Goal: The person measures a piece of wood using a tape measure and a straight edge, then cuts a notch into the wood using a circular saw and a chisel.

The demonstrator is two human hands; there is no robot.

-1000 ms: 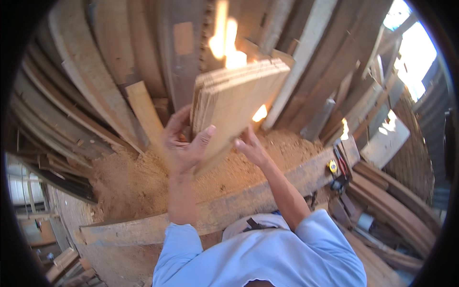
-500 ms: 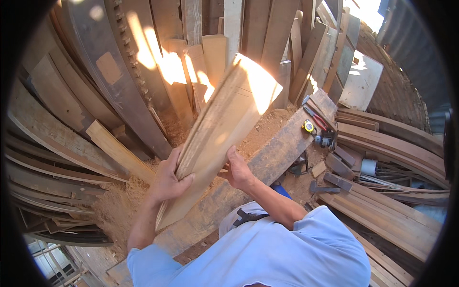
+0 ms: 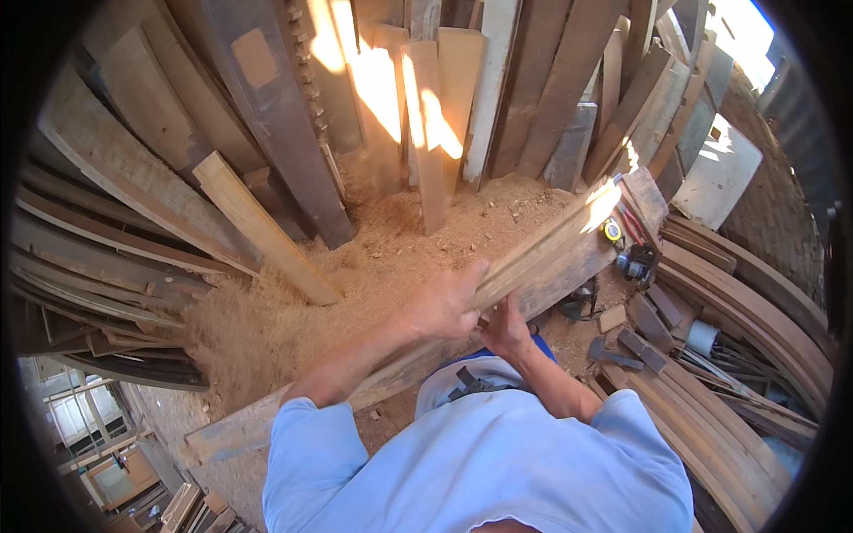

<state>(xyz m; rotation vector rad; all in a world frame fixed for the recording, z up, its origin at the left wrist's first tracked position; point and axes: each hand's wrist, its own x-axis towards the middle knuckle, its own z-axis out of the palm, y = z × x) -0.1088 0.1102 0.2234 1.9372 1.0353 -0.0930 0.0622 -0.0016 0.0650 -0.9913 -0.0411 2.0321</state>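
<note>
Left fingers [image 3: 466, 289] clasp pale boards [image 3: 546, 244], right fingers [image 3: 509, 313] seemingly touching lower edge; worn beam [image 3: 570, 275] beneath.

Hard sunlight scorches white patches onto tall brown wooden planks [image 3: 426, 191] and streaks the far end of a long pale wooden board [image 3: 542, 244], while glare blows out the upper right on my remote feed. Soft shade covers the light-blue cloth shirt [image 3: 480, 453]; loose tan sawdust [image 3: 240, 346] looks smeared, and fisheye distortion bends edges toward a black rim.

Woodworking workshop. Evidence: planks [image 3: 289, 133] propped upright, sawdust [image 3: 240, 342] spread thickly, timber [image 3: 702, 426] stacked at right, tape measure [image 3: 611, 231] nearby.
</note>
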